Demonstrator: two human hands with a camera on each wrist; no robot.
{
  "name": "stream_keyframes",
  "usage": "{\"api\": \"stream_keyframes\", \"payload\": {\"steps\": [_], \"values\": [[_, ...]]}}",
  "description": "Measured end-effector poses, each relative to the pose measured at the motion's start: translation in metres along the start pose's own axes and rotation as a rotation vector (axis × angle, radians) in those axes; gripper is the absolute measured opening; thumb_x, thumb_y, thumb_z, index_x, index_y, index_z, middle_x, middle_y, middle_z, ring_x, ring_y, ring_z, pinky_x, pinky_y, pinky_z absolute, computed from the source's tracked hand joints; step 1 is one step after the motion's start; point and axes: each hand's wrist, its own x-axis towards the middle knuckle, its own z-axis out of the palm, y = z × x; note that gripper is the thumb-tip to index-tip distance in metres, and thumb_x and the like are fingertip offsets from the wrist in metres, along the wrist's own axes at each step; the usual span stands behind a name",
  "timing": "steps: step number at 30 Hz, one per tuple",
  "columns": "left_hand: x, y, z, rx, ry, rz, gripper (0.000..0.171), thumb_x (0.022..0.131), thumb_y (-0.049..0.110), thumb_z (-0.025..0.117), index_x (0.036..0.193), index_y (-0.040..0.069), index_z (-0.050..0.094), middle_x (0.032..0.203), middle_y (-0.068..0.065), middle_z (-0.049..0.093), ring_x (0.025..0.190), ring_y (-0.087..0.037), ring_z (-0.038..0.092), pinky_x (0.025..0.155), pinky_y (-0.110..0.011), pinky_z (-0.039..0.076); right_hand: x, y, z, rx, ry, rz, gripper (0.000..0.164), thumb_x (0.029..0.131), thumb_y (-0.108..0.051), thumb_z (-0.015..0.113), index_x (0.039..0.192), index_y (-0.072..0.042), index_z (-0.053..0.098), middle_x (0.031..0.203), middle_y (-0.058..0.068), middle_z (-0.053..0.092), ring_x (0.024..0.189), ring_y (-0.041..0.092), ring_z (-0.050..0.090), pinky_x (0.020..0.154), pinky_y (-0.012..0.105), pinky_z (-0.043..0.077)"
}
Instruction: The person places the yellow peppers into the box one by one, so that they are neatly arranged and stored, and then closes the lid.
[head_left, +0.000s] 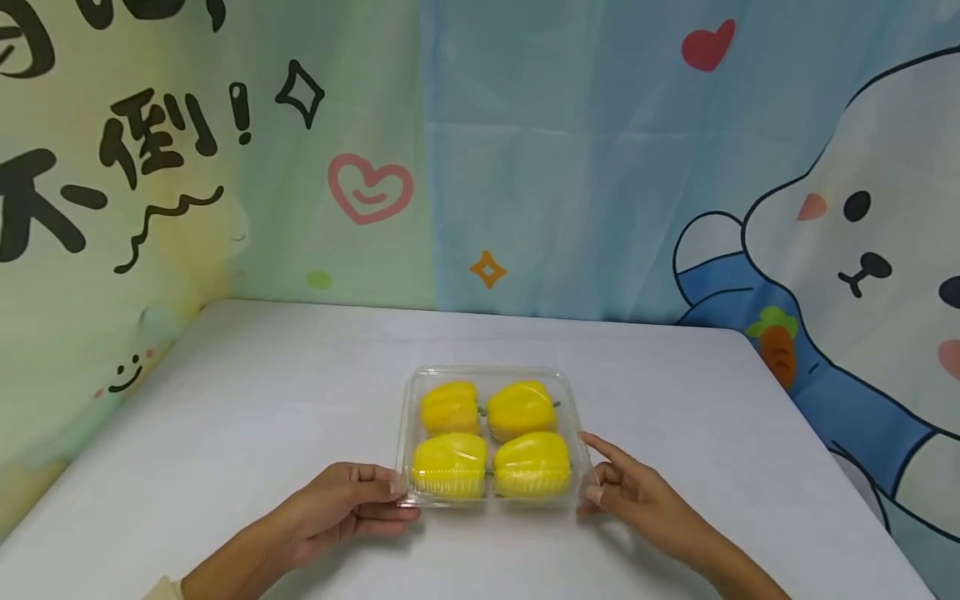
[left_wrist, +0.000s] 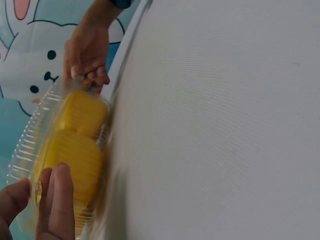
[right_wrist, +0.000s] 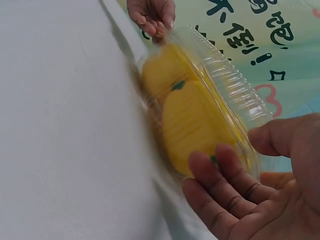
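A clear plastic clamshell box (head_left: 491, 372) with its lid down holds several yellow bell peppers (head_left: 531, 464) with green stems. My left hand (head_left: 341, 508) pinches the box's near left corner, thumb on top and fingers below the rim. At the right side my right hand (head_left: 633, 500) grips the edge between thumb and fingers, its index finger reaching forward along the side. In the left wrist view, left fingertips (left_wrist: 61, 175) press against the clear lip. The right wrist view has the right thumb (right_wrist: 270, 137) on the rim and other fingers under the box.
The white table (head_left: 262, 392) spreads out around the box, which is close over its surface. Behind it hangs a printed cloth backdrop (head_left: 562, 192) with hearts, lettering and a cartoon animal. Soft shadows lie below both hands.
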Motion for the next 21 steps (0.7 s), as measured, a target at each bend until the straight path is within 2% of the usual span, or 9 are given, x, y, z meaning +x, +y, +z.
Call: {"api": "stream_keyframes", "payload": {"steps": [5, 11, 18, 21], "values": [[-0.0003, -0.0001, -0.0007, -0.012, 0.000, -0.022, 0.025, 0.093, 0.007, 0.064, 0.111, -0.010, 0.058, 0.102, -0.018, 0.069, 0.098, -0.030, 0.068, 0.086, -0.040, 0.053, 0.0010, 0.0012, 0.0004, 0.114, 0.036, 0.089, 0.061, 0.101, -0.012, 0.053, 0.151, -0.008, 0.018, 0.102, 0.025, 0.057, 0.096, 0.035, 0.065, 0.087, 0.038, 0.052], [-0.0006, 0.0024, -0.0011, -0.034, -0.011, -0.039, 0.027, 0.094, 0.006, 0.062, 0.114, -0.012, 0.056, 0.101, -0.020, 0.069, 0.097, -0.030, 0.069, 0.085, -0.040, 0.053, 0.0025, -0.0002, 0.0001, 0.150, 0.060, 0.136, 0.049, 0.099, -0.010, 0.056, 0.135, 0.002, 0.025, 0.102, 0.021, 0.061, 0.095, 0.037, 0.065, 0.086, 0.038, 0.053], [-0.0013, 0.0048, -0.0007, -0.044, 0.011, -0.055, 0.029, 0.094, 0.004, 0.061, 0.116, -0.014, 0.056, 0.101, -0.024, 0.069, 0.094, -0.030, 0.069, 0.083, -0.040, 0.053, 0.0034, -0.0058, 0.0005, 0.130, 0.045, 0.139, 0.065, 0.098, -0.009, 0.058, 0.148, -0.003, 0.017, 0.103, 0.025, 0.060, 0.095, 0.036, 0.065, 0.086, 0.036, 0.053], [-0.0016, 0.0056, -0.0009, -0.047, 0.022, -0.058, 0.029, 0.094, 0.003, 0.062, 0.115, -0.015, 0.056, 0.100, -0.024, 0.069, 0.092, -0.030, 0.070, 0.082, -0.039, 0.054, 0.0036, -0.0076, 0.0005, 0.120, 0.045, 0.149, 0.067, 0.098, -0.010, 0.059, 0.151, -0.005, 0.017, 0.102, 0.025, 0.060, 0.095, 0.037, 0.065, 0.087, 0.037, 0.053]]}}
